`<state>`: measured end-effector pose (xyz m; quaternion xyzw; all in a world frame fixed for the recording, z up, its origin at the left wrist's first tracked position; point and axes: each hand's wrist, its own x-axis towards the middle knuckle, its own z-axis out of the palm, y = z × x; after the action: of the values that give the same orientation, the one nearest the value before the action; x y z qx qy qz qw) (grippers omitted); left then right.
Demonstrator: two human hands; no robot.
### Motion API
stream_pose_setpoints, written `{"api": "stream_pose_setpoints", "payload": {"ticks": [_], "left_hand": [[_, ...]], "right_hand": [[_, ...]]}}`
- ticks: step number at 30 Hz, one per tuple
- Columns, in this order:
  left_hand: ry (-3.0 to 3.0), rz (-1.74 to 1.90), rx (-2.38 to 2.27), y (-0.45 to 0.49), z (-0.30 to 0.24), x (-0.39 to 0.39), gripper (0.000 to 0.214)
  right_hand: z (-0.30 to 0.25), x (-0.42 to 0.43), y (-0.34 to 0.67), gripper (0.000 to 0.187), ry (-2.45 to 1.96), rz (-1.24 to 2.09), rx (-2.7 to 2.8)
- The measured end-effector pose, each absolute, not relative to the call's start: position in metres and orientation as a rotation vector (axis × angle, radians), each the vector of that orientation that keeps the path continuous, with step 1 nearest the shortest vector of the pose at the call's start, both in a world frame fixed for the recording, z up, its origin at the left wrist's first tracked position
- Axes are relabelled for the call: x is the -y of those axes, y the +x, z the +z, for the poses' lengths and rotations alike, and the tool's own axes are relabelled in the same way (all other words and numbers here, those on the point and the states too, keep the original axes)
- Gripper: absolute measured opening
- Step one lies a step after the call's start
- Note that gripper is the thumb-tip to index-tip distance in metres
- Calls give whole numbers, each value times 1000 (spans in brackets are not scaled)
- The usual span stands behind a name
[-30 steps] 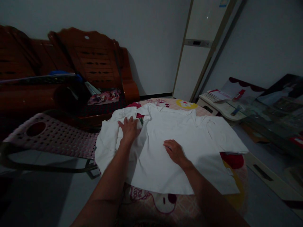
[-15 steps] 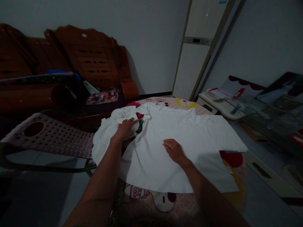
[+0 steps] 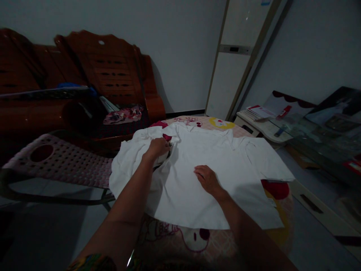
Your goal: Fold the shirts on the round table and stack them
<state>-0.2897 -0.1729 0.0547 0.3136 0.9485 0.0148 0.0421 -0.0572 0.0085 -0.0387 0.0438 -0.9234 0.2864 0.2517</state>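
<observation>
A white collared shirt point(image 3: 194, 192) lies spread over a round table, its collar toward the far side and one short sleeve out to the right. My left hand point(image 3: 158, 147) is at the shirt's upper left edge, fingers curled closed on the white fabric there; the fingertips are partly hidden. Beneath and left of that hand is bunched white cloth point(image 3: 126, 162), and I cannot tell whether it belongs to the same shirt. Resting palm down near the shirt's middle, my right hand point(image 3: 208, 180) has its fingers stretched out on the fabric.
A patterned pink tablecloth point(image 3: 222, 244) covers the table. To the left stand a woven chair point(image 3: 76, 162) and a carved wooden sofa point(image 3: 113, 71) with cloth on its seat. A glass-topped cabinet point(image 3: 313, 139) is at the right, and a tall white air conditioner point(image 3: 229, 79) stands behind.
My left hand has moved right and slightly away from me, from lying spread on the bunched cloth to closing at the shirt's left edge. My right hand has stayed in place.
</observation>
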Motion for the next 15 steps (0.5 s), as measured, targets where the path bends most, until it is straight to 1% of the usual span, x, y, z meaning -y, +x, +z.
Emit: {"api": "stream_pose_setpoints", "payload": {"ticks": [3,7,12,15], "left_hand": [[852,99,-2950,-299,57,151,34],[657,85,-3022,-303,49,129,49],[574,189,-3050,-314,37,122,41],[550,194,-3081,-326,35,127,40]], "right_hand": [[-39,-8,-57,18,114,781,2511],[-39,-8,-57,19,100,795,2513],[-38,-7,-57,20,93,801,2541],[-39,-8,-56,21,93,785,2548]]}}
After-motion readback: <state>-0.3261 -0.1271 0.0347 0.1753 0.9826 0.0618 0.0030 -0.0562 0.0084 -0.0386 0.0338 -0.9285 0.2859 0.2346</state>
